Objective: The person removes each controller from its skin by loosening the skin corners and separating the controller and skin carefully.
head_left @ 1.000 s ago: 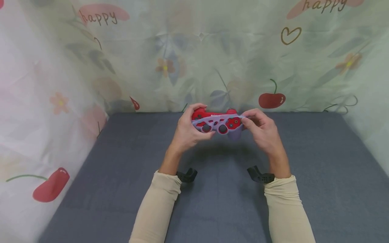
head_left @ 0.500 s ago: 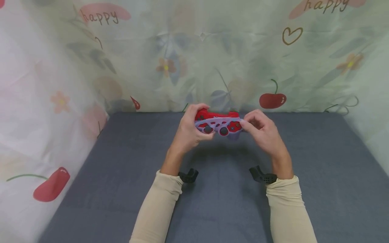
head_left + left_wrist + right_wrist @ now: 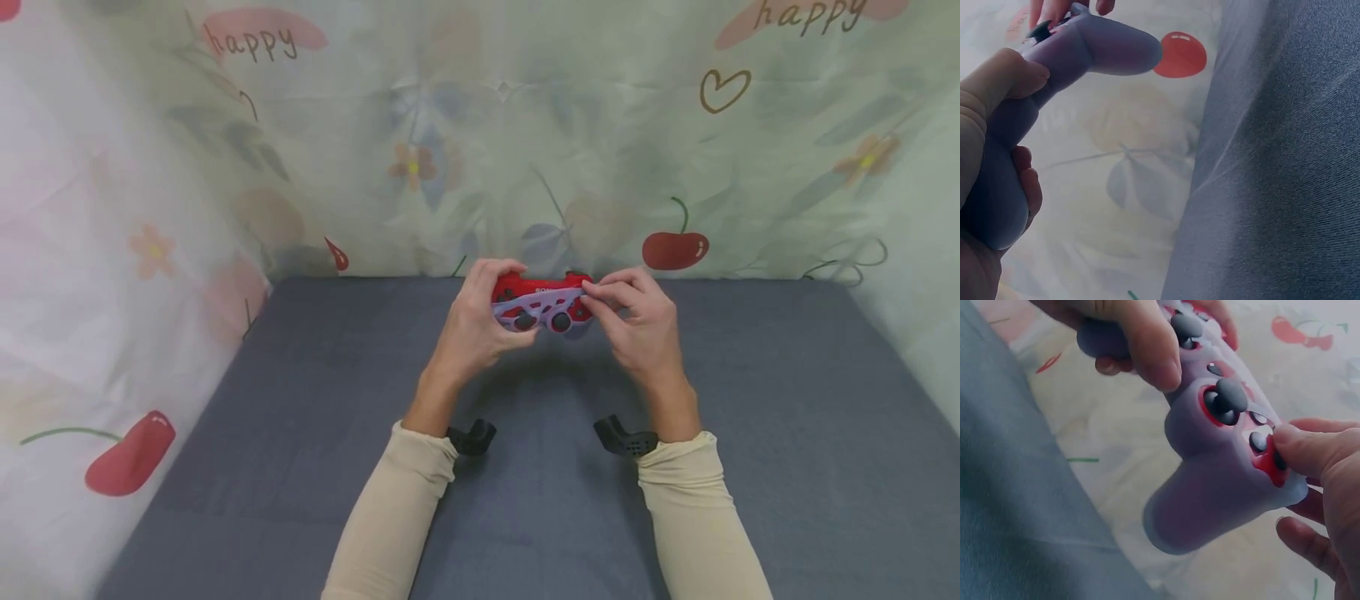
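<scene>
A red game controller (image 3: pixel 542 302) is being held in the air above the grey bench (image 3: pixel 750 400), near the cherry-printed backdrop (image 3: pixel 675 242), while a lilac silicone skin (image 3: pixel 1222 487) is being worked over its right grip — the fitting step appears nearly done. The left hand (image 3: pixel 474 325) is curled round the left grip; the right hand (image 3: pixel 637 321) is pinching the skin's edge by the face buttons. The long axis is running left–right, sticks tilted toward the person, so the next move likely calls for that edge being seated.
</scene>
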`<state>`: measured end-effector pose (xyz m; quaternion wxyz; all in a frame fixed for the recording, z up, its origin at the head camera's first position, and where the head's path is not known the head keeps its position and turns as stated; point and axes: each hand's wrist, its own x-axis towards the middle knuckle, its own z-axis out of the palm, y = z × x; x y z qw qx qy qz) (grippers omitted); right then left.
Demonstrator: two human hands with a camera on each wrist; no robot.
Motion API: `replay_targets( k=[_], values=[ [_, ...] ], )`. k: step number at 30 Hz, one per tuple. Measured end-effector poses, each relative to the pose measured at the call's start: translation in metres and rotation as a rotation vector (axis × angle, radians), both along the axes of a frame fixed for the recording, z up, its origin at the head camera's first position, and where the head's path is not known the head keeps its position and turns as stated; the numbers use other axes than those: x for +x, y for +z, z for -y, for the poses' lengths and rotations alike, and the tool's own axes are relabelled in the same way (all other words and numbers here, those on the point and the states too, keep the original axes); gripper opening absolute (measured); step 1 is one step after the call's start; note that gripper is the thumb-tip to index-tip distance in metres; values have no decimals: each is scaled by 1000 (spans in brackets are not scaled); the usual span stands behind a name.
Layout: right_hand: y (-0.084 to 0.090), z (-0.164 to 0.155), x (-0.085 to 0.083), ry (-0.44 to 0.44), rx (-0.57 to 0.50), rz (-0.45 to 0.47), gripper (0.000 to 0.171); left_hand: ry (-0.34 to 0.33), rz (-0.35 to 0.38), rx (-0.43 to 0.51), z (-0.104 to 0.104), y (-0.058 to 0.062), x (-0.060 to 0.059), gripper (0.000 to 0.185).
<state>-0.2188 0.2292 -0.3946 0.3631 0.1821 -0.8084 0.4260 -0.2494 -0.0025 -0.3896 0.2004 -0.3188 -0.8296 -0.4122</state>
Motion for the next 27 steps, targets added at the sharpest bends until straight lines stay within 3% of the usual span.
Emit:
replay_targets(
  k=[7, 12, 16, 22, 27],
  values=[
    [-5, 2, 0, -64, 107, 16, 20, 5, 58, -17, -2, -2, -1, 76],
    [-5, 3, 0, -10, 117, 103, 25, 46, 84, -77, -3, -1, 1, 76],
    [-7, 5, -1, 18, 114, 103, 31, 52, 110, -102, -4, -2, 1, 76],
    [-8, 7, -2, 0, 113, 69, 21, 36, 131, -83, -6, -3, 0, 75],
    [-3, 4, 0, 70, 184, 172, 13, 83, 168, -88, -3, -3, 0, 76]
  ],
)
